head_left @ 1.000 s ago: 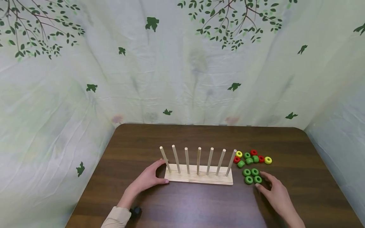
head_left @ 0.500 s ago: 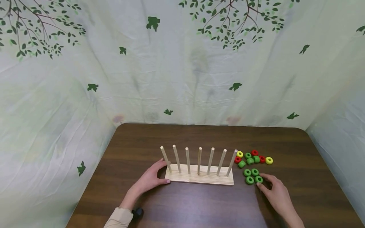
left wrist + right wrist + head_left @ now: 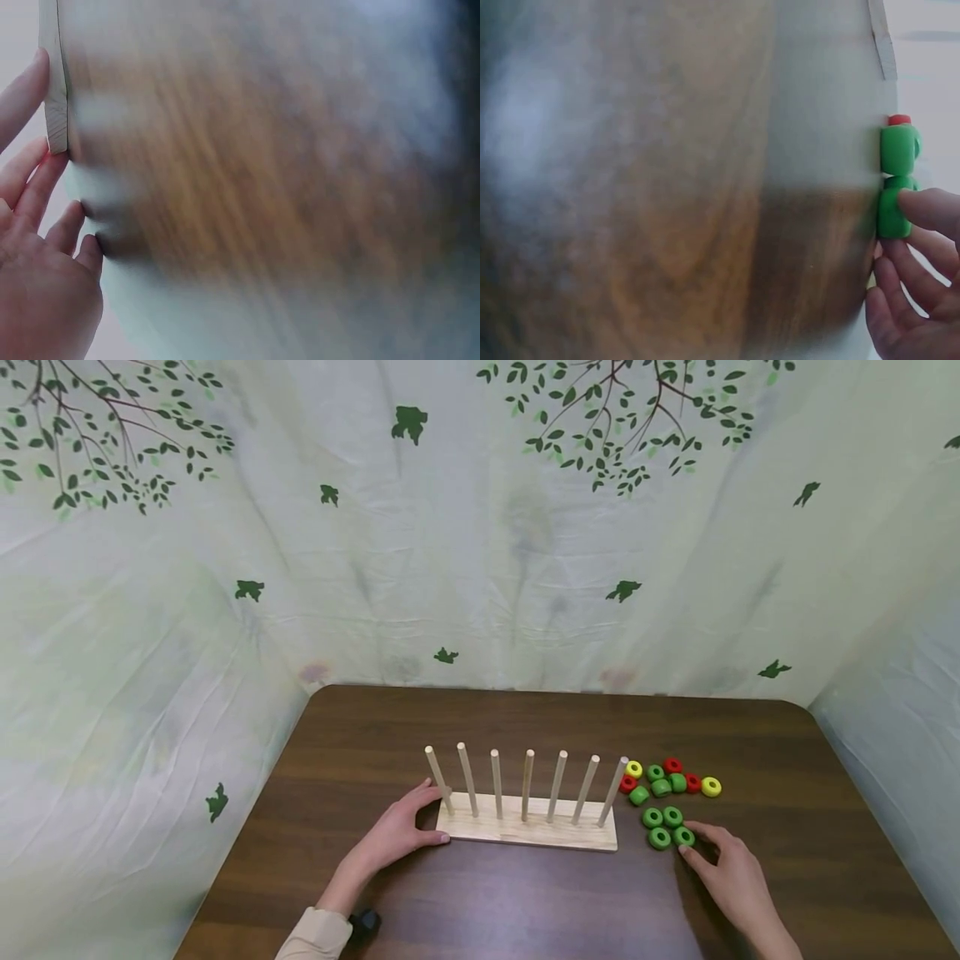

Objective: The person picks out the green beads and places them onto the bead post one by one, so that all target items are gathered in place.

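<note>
A light wooden peg board with several bare upright pegs lies in the middle of the table. My left hand holds its left end, thumb at the front edge and fingers by the far left corner. In the left wrist view, the fingertips touch the board's end. To the right of the board, several green beads sit in a small square group. Thumb and index finger of my right hand pinch the nearest right green bead, which stays on the table. The right wrist view shows the thumb against that bead.
Behind the green group lies a loose cluster of red, green and yellow beads, among them a yellow bead and a red bead. The brown table ends at a pale leaf-printed curtain.
The whole head view has shifted slightly. My right thumb and index finger have closed onto the nearest right green bead; the left hand stays at the peg board's left end.
</note>
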### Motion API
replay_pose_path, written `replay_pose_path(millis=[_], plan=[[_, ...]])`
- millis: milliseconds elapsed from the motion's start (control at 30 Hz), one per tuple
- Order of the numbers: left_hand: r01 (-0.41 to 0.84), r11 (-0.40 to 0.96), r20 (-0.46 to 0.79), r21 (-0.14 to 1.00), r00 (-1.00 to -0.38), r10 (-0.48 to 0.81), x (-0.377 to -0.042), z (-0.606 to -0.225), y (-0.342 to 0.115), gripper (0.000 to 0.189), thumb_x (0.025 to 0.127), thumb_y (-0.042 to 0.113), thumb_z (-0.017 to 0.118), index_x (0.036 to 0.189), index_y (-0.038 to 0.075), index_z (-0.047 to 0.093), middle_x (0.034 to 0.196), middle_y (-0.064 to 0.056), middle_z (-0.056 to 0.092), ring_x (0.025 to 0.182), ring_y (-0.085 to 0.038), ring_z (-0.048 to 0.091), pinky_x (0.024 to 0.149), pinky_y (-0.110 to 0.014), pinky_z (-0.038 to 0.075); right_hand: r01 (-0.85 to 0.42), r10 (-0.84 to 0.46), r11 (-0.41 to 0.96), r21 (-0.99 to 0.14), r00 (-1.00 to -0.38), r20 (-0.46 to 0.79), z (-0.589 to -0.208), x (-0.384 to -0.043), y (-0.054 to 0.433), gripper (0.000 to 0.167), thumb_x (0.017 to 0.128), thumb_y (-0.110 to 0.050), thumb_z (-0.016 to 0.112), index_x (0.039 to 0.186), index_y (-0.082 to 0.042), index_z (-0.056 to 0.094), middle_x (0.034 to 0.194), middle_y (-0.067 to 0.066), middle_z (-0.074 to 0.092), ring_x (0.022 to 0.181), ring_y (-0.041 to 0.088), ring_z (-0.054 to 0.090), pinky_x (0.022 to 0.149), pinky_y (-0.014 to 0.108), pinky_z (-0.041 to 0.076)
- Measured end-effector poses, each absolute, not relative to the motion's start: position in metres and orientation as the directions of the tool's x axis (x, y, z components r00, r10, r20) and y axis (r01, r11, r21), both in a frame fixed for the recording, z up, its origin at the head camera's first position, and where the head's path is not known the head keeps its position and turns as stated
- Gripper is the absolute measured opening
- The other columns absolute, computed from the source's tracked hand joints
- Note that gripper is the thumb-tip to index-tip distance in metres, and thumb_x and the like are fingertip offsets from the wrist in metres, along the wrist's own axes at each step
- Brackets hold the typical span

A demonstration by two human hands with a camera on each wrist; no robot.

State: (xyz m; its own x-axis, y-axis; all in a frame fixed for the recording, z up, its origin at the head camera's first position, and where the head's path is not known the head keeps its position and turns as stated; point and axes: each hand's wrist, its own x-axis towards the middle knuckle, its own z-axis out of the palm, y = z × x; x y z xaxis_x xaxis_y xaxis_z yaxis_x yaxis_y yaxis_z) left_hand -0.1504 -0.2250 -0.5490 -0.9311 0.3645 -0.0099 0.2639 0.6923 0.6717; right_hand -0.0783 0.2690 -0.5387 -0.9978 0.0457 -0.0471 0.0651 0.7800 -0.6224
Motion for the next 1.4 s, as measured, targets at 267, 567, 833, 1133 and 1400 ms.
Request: replay_pose_path(millis=[267, 567, 833, 1133, 1400], plan=[[0.25, 0.696, -0.017, 0.673, -0.936, 0.352, -0.149, -0.548, -0.224, 0.069, 0.072, 0.035, 0.088, 0.132, 0.013, 0.062, 0.146, -0.013, 0.049, 0.141, -0.03, 0.035, 0.107, -0.052, 0.035, 0.124, 0.058, 0.765, -0.632, -0.991, -0.124, -0.534, -0.075, 0.27, 0.044, 0.092, -0.027, 0.07, 0.128, -0.003, 0.062, 0.122, 0.022, 0.061, 0.11, 0.042, 0.057, 0.083, 0.057, 0.047], [0.22, 0.705, -0.036, 0.675, -0.944, 0.329, -0.148, -0.547, -0.224, 0.07, 0.072, 0.037, 0.088, 0.133, 0.014, 0.062, 0.147, -0.014, 0.047, 0.141, -0.03, 0.035, 0.107, -0.053, 0.035, 0.172, 0.105, 0.738, -0.653, -0.984, -0.141, -0.529, -0.069, 0.264, 0.047, 0.095, -0.03, 0.067, 0.131, -0.002, 0.059, 0.124, 0.02, 0.06, 0.11, 0.038, 0.059, 0.085, 0.054, 0.049], [0.211, 0.706, -0.042, 0.676, -0.946, 0.323, -0.15, -0.549, -0.224, 0.071, 0.072, 0.037, 0.088, 0.134, 0.015, 0.061, 0.147, -0.013, 0.047, 0.141, -0.03, 0.035, 0.107, -0.053, 0.034, 0.159, 0.181, 0.705, -0.691, -0.983, -0.042, -0.522, -0.064, 0.25, 0.043, 0.093, -0.03, 0.069, 0.128, -0.006, 0.061, 0.121, 0.016, 0.063, 0.102, 0.03, 0.064, 0.082, 0.045, 0.053], [0.269, 0.704, -0.017, 0.657, -0.929, 0.371, -0.15, -0.548, -0.225, 0.069, 0.073, 0.035, 0.088, 0.133, 0.015, 0.062, 0.143, -0.007, 0.053, 0.142, -0.029, 0.034, 0.107, -0.053, 0.035, 0.107, 0.222, 0.648, -0.754, -0.974, 0.052, -0.51, -0.058, 0.233, 0.041, 0.089, -0.032, 0.075, 0.124, -0.013, 0.066, 0.113, 0.01, 0.069, 0.089, -0.001, 0.062, 0.072, 0.016, 0.048], [0.259, 0.711, -0.025, 0.654, -0.931, 0.363, -0.15, -0.545, -0.224, 0.069, 0.073, 0.034, 0.087, 0.134, 0.015, 0.061, 0.145, -0.01, 0.051, 0.142, -0.028, 0.034, 0.107, -0.052, 0.035, -0.011, 0.147, 0.544, -0.839, -0.983, 0.108, -0.494, -0.055, 0.213, 0.037, 0.086, -0.02, 0.079, 0.121, -0.014, 0.067, 0.112, 0.005, 0.07, 0.089, 0.0, 0.065, 0.074, 0.011, 0.048]])
